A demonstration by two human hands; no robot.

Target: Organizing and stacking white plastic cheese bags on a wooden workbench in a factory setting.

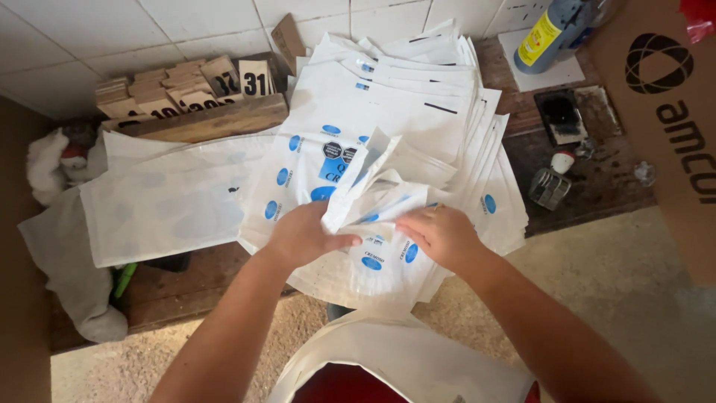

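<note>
At the far left, a rumpled cloth (pixel 63 246) hangs over the bench edge, with wooden number blocks (pixel 186 86) behind it by the tiled wall. Right of these, a flat white bag (pixel 164 201) lies beside a fanned pile of bags (pixel 418 104) with blue dots. Near the pile's front, the left hand (pixel 302 235) pinches the top bag (pixel 377 224), thumb over its crumpled edge. The right hand (pixel 440 235) grips the same bag, fingers curled. Far right stand a spray bottle (pixel 552 33) and cardboard box (pixel 667 112).
</note>
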